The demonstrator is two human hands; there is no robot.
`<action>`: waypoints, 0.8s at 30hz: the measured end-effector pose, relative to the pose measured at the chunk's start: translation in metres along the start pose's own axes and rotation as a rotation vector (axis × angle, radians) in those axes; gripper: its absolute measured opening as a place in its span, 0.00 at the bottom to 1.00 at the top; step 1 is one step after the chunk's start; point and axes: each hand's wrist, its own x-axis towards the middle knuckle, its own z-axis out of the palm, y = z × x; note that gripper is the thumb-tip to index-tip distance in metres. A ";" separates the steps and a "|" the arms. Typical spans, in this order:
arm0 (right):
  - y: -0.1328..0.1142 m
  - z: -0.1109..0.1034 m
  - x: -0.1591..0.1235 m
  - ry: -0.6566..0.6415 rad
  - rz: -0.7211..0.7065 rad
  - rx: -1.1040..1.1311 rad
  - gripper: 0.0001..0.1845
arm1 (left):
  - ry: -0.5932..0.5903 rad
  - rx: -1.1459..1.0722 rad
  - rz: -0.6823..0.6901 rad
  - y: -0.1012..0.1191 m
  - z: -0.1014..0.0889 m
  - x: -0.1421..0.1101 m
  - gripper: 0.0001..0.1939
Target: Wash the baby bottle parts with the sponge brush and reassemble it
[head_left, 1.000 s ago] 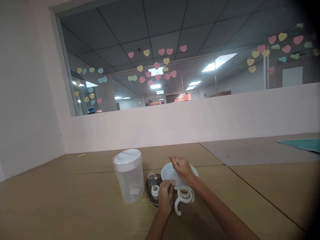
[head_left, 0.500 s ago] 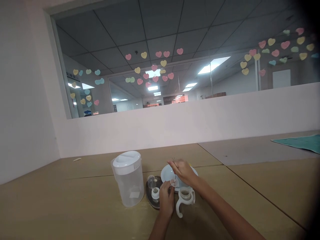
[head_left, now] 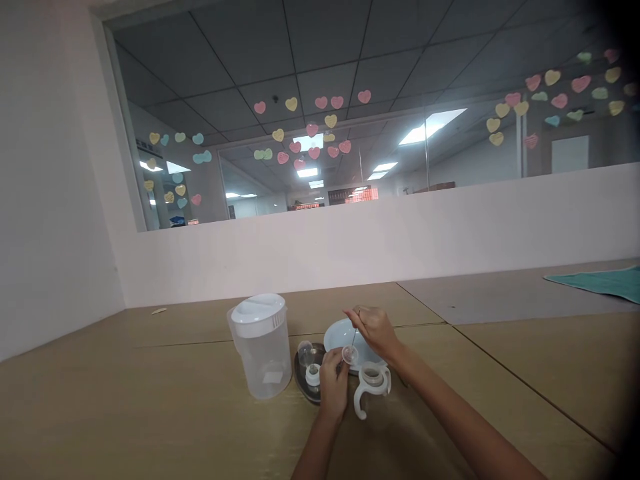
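In the head view, the person's left hand [head_left: 333,385] has its thumb and fingers pinching a small clear cup [head_left: 350,355], while the right hand [head_left: 376,331], just above and beyond it, pinches a thin rod [head_left: 355,335] whose lower end reaches the cup, though whether it touches the inside cannot be told. A pale bowl [head_left: 336,335] lies behind the cup and under the right hand, a white two-handled ring [head_left: 369,387] stands right of the left hand, and left of that hand a dark metal tray [head_left: 301,388] bears a white collar [head_left: 313,377] and a clear cap [head_left: 305,353], with a lidded pitcher [head_left: 263,350] farther left.
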 end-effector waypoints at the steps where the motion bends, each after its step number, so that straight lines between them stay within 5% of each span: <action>1: 0.002 -0.001 0.000 0.006 0.002 -0.008 0.30 | 0.004 0.002 -0.003 0.001 0.000 0.000 0.17; 4: 0.001 -0.003 0.001 -0.027 0.032 -0.020 0.30 | 0.009 -0.004 -0.015 0.003 0.001 0.000 0.16; 8: -0.008 0.000 -0.001 -0.245 0.032 -0.023 0.26 | 0.038 -0.046 -0.041 0.003 0.002 0.001 0.16; 15: -0.016 0.019 -0.010 -0.645 -0.229 -0.263 0.15 | 0.062 -0.106 -0.045 -0.004 0.000 0.005 0.15; 24: -0.015 0.018 -0.009 -0.716 -0.127 -0.228 0.18 | 0.060 -0.115 -0.058 -0.004 0.000 0.005 0.14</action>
